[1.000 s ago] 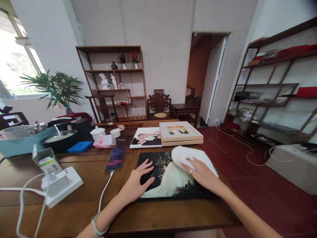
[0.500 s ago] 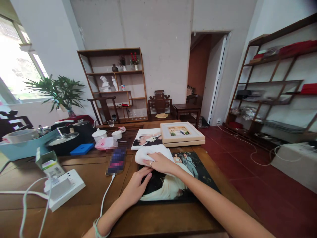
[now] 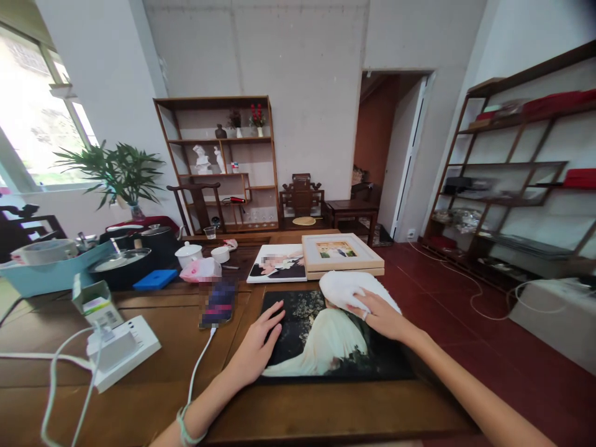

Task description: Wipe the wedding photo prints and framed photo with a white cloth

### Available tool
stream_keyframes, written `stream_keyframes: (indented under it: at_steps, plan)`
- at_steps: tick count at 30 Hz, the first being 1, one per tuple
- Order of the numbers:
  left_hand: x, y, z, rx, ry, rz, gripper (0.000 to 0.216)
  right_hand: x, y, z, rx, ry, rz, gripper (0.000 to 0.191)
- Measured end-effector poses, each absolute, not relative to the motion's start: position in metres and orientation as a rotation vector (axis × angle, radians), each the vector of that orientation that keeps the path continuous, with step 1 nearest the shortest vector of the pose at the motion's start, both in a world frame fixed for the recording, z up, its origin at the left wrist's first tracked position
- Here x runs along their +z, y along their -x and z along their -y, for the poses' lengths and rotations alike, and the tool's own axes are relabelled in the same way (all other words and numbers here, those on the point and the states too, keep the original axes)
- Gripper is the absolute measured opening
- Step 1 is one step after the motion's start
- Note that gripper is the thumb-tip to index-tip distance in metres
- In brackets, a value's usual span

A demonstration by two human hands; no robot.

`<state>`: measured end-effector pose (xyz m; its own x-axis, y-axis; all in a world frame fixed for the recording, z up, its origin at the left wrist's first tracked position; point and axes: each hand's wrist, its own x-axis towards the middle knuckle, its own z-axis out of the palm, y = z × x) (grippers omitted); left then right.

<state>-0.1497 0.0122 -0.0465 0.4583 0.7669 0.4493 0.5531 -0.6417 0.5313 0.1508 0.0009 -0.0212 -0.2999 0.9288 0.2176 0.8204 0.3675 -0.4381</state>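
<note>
A large dark photo print showing a white gown lies flat on the wooden table in front of me. My left hand rests flat on the print's left edge, fingers stretched out. My right hand presses a white cloth onto the print's upper right part, fingers spread over it. Just behind the print are a frameless photo and a stack of light wooden picture frames.
A phone on a white cable lies left of the print. Further left are a white power strip, a small carton, a blue box, pans, cups and a pink bag. Shelves line the walls; the floor drops off right.
My right hand has slid the white cloth from the print's upper left across to its upper right. My left hand has stayed on the left edge.
</note>
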Motion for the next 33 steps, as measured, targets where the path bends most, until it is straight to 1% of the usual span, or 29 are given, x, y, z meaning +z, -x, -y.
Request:
stream_keyframes:
  at_steps: [2,6,8,12,15,17,20,28,33]
  plan:
    - [-0.049,0.151,-0.013,0.962,-2.405,-1.145,0.033,-0.023,-0.152,0.004,0.298,1.542,2.196,0.038]
    - [-0.055,0.153,-0.017,0.956,-2.428,-1.145,0.035,-0.022,-0.141,0.029,0.179,1.470,2.317,0.026]
    - [-0.058,0.154,-0.019,0.969,-2.443,-1.130,0.034,-0.020,-0.133,0.051,0.165,1.417,2.389,0.025]
    - [-0.059,0.154,-0.020,0.983,-2.451,-1.119,0.034,-0.010,-0.121,0.099,0.307,1.366,2.487,0.027]
    - [-0.057,0.153,-0.019,0.972,-2.455,-1.121,0.033,-0.003,-0.118,0.116,0.424,1.342,2.525,0.028]
    - [-0.055,0.153,-0.018,0.963,-2.461,-1.131,0.033,-0.003,-0.120,0.113,0.438,1.348,2.494,0.024]
    - [-0.054,0.155,-0.017,0.958,-2.485,-1.137,0.034,-0.008,-0.127,0.090,0.367,1.363,2.418,0.015]
    - [-0.055,0.157,-0.017,1.002,-2.518,-1.131,0.033,-0.013,-0.134,0.010,0.200,1.435,2.307,0.023]
    - [-0.058,0.157,-0.019,1.079,-2.501,-1.114,0.033,-0.018,-0.128,0.023,0.167,1.422,2.315,0.027]
